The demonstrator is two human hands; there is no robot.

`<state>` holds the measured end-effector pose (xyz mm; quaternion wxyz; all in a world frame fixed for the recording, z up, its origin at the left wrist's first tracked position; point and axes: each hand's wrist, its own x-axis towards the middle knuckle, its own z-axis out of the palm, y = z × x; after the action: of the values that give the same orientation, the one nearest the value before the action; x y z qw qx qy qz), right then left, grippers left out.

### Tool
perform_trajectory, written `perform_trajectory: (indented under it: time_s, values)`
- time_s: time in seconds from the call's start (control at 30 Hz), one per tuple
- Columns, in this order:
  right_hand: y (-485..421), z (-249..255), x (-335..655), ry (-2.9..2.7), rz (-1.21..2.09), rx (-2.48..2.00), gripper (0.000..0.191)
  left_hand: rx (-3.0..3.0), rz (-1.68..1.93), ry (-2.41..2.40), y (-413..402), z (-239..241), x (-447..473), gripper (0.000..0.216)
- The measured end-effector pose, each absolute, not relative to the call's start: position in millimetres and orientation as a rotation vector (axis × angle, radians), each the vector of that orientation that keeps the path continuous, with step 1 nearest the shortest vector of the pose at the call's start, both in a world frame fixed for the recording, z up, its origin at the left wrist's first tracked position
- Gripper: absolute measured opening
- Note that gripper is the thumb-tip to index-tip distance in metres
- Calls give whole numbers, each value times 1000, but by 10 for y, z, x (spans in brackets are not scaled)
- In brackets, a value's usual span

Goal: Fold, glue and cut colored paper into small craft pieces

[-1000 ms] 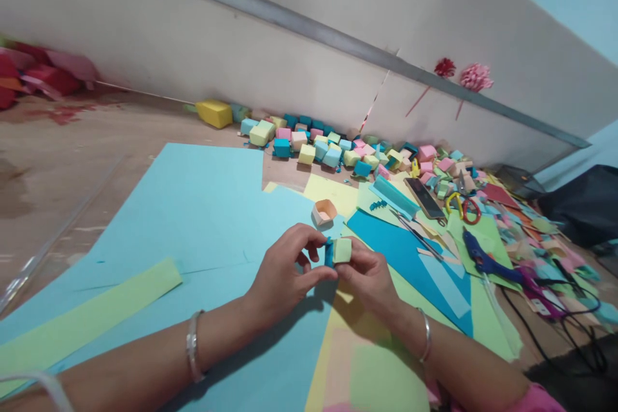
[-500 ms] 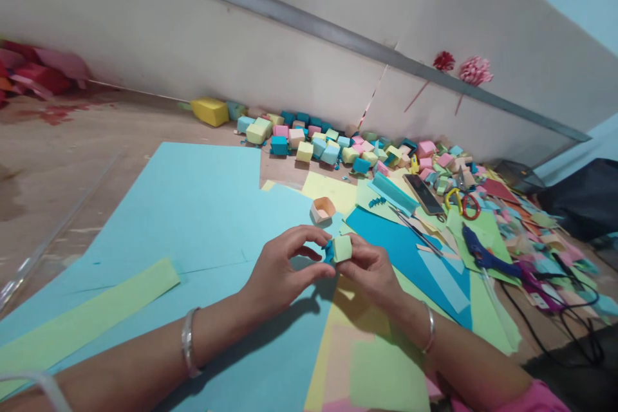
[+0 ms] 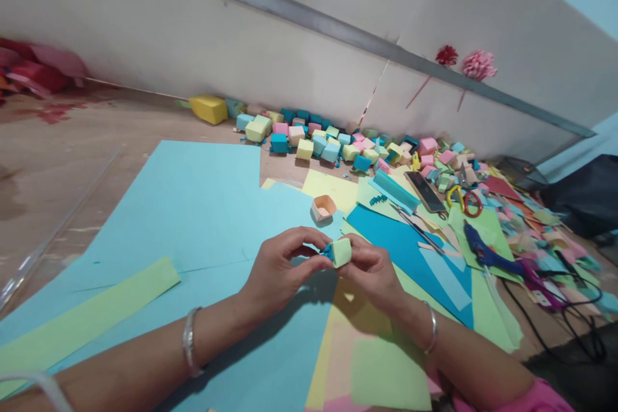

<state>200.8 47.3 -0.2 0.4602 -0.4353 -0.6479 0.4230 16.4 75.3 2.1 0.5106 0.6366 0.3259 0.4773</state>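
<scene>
My right hand [image 3: 377, 271] is closed around a small pale green paper box [image 3: 342, 252], gripping it between thumb and fingers. A crinkled dark blue paper piece [image 3: 327, 251] sits against the left side of that box. The thumb and forefinger of my left hand [image 3: 277, 264] pinch this blue piece. Both hands are above a large light blue paper sheet [image 3: 207, 206]. Just beyond them, an open peach paper box [image 3: 323, 207] rests on the sheets. The inner side of the green box is hidden from me.
Several small coloured paper boxes [image 3: 304, 149] line the wall. To the right lie a phone [image 3: 425, 193], scissors [image 3: 470, 203], a blue glue gun [image 3: 487, 254] with a black cord, and paper scraps. A green paper strip [image 3: 96, 315] lies at left.
My left thumb and forefinger have closed in on the blue paper piece. The green box has turned slightly in my right hand.
</scene>
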Motion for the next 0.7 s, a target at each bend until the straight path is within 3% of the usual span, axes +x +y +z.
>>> perform_trajectory:
  time_s: [0.7]
  values:
    - [470, 11, 2030, -1622, 1005, -1055, 9, 1483, 1117, 799, 739, 34, 162, 8]
